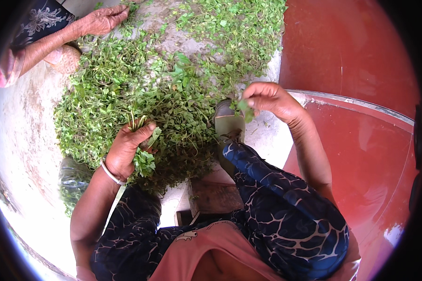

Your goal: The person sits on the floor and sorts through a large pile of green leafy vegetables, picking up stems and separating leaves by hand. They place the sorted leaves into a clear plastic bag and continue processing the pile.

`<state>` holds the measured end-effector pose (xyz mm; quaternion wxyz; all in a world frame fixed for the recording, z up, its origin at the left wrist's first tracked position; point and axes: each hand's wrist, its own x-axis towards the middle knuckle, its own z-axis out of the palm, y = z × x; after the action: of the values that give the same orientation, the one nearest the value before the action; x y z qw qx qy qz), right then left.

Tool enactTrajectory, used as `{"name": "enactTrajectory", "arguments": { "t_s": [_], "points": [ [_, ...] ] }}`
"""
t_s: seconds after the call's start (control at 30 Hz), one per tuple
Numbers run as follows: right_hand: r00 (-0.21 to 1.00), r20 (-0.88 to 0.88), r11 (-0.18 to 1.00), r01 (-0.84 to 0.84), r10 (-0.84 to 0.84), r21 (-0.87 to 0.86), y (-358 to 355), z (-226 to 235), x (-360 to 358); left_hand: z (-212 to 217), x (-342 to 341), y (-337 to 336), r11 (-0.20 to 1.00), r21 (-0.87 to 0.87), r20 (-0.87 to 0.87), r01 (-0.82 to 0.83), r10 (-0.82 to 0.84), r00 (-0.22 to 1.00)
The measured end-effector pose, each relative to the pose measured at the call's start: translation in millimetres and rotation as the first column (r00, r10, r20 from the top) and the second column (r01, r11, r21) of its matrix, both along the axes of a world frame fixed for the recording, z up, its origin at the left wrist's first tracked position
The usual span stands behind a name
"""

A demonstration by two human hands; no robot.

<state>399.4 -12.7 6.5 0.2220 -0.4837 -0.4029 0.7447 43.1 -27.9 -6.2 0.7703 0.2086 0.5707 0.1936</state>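
A wide heap of green leafy stems (173, 84) covers the pale concrete floor (28, 140), and everything else sits around it. To the right of the heap runs a red painted surface (356, 56) with a pale raised edge. Below the heap, the person's knees in dark blue patterned cloth (286, 210) point toward it, one sandalled foot (229, 122) touching its lower right edge. A small wooden stool (211, 196) shows under the legs, just beneath the heap.

At the heap's lower middle, the left hand (126, 150), with a white bangle (109, 173) at the wrist, has its grip closed tight around a bunch of stems (143, 154), leaves sticking out above and below the fist. At the heap's right edge, the right hand (269, 99) is raised, its fingertips pinched on a small leafy sprig (244, 108).

At the heap's upper left corner, another person's hand (103, 19) rests among the greens.
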Motion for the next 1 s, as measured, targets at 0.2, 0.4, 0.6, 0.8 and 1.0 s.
{"name": "enactTrajectory", "arguments": {
  "t_s": [0.2,0.4,0.6,0.8,1.0],
  "points": [
    [0.881,0.357,0.933,-0.355,0.310,0.066,-22.8,-3.7,-29.7,-5.5,0.4,-5.3,1.000,-0.017,-0.018,0.009,-0.009,1.000],
    [0.592,0.800,0.971,-0.116,-0.100,0.207,-8.0,-63.8,2.9,-7.1,1.4,-7.1,0.999,-0.033,-0.019,0.012,-0.013,1.000],
    [0.515,0.856,0.983,-0.135,-0.039,0.126,-14.7,-72.4,-25.8,-8.7,7.6,-7.6,0.999,-0.042,-0.025,0.033,-0.034,0.999],
    [0.822,0.512,0.952,0.113,-0.250,0.284,-32.8,-33.6,-49.8,-8.5,14.0,-6.9,0.997,-0.055,0.017,0.052,-0.051,0.999],
    [0.963,0.251,0.960,-0.159,0.099,0.230,-42.1,2.7,-95.4,-2.3,36.4,-3.1,0.992,-0.093,0.217,0.084,-0.062,0.974]
  ]
}}
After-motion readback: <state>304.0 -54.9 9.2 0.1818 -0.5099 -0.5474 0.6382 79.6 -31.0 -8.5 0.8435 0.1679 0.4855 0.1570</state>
